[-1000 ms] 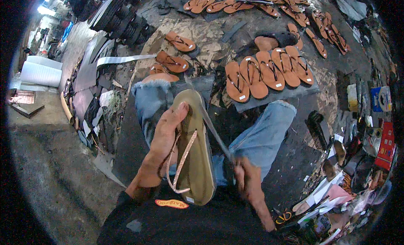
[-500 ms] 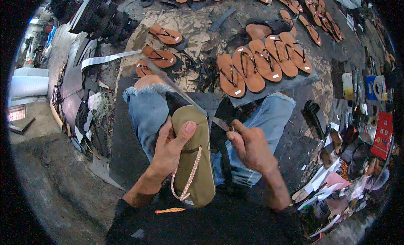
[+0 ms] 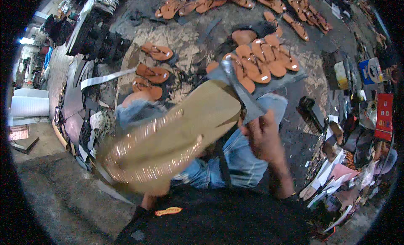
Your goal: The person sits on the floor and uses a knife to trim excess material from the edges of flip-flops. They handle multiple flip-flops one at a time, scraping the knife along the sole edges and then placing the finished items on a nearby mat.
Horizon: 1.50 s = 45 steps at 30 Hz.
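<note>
An olive sandal [image 3: 181,127] with a sparkling rose-gold thong strap is held up close before me, tilted and smeared by motion. My left hand [image 3: 158,190] grips it from beneath; only a small part of that hand shows, and its fingers are behind the sole. My right hand [image 3: 267,137] is closed round a long knife [image 3: 248,104], its blade pointing up and away. The blade lies along the sandal's far right end; whether they touch I cannot tell.
Tan sandals [image 3: 259,64] stand in a row on a dark board beyond my right knee. A few more tan sandals [image 3: 153,73] lie past my left knee. Scraps [image 3: 336,177] are heaped at right beside a red panel [image 3: 384,116]. Dark stacks [image 3: 99,40] stand far left.
The sandal has risen toward me and swung from upright to slanting, its far end now to the right. The knife has turned from pointing far left to pointing upward.
</note>
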{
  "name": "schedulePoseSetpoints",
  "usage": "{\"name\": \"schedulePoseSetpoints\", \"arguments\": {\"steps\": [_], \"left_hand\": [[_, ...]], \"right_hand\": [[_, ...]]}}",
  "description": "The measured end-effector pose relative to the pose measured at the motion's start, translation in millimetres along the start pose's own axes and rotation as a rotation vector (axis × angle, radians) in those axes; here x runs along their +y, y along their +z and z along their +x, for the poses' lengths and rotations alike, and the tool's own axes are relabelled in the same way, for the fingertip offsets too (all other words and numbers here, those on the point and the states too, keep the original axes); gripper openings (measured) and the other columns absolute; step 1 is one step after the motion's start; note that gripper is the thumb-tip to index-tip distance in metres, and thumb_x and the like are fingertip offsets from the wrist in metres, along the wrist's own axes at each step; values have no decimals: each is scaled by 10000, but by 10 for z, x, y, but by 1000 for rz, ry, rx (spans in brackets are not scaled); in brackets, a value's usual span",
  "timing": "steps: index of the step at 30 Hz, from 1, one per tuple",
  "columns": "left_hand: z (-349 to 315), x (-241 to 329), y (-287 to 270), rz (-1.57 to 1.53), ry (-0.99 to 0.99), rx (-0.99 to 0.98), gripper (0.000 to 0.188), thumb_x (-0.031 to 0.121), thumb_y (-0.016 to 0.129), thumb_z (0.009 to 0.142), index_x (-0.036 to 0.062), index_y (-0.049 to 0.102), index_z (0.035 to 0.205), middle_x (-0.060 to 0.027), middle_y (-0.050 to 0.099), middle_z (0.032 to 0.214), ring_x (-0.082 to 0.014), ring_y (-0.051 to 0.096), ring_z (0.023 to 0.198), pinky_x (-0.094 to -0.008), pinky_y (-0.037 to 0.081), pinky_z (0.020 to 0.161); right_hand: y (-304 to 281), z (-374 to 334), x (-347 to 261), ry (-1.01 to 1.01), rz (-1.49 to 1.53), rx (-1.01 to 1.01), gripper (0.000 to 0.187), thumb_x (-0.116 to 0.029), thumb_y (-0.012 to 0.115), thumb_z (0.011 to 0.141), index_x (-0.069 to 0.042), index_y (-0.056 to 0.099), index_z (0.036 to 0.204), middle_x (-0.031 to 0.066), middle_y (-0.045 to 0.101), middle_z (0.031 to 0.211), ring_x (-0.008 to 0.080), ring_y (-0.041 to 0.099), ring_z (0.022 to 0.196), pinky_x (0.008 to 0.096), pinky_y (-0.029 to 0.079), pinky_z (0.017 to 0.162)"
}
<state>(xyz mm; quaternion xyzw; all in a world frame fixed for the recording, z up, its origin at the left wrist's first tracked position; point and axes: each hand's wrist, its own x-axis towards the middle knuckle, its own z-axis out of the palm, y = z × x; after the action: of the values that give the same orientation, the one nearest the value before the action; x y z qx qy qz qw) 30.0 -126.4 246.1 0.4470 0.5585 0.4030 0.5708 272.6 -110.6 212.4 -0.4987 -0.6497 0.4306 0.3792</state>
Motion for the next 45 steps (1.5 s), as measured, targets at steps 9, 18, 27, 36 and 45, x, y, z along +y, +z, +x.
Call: {"name": "schedulePoseSetpoints", "arguments": {"steps": [9,18,27,36,45], "left_hand": [[638,103,698,-793,-105,271,342,244,716,971,110,634,1274,-54,691,1233,-193,671,1093,-355,554,926],[60,-156,334,-786,-247,178,367,88,699,962,111,589,1311,-48,708,1163,-201,721,1025,-388,623,854],[-149,-645,-44,306,587,21,360,36,737,881,26,657,1232,-90,697,1166,-222,694,1019,-399,550,945],[-188,-422,-55,-447,-219,63,663,188,820,803,21,513,1367,-97,650,1180,-256,687,1039,-419,590,917],[-87,-314,51,-376,-194,12,466,92,775,882,-24,579,1288,-83,692,1121,-208,676,1044,-357,540,932]], "right_hand": [[707,-442,151,150,45,421,214,-198,486,1057,-5,548,988,149,521,681,281,514,549,399,397,526],[188,-989,167,272,-285,88,371,-439,613,1003,-70,573,1022,173,668,832,418,666,734,487,478,597],[-212,-438,-15,331,-219,-400,349,-377,584,1002,-75,597,1178,253,685,862,457,667,828,563,488,670],[609,-327,536,-65,59,-157,344,-75,648,806,-13,604,1142,207,649,832,454,638,763,521,494,715],[531,-100,738,276,343,298,334,-312,579,1037,-9,690,951,58,689,781,136,592,653,327,461,569]]}}
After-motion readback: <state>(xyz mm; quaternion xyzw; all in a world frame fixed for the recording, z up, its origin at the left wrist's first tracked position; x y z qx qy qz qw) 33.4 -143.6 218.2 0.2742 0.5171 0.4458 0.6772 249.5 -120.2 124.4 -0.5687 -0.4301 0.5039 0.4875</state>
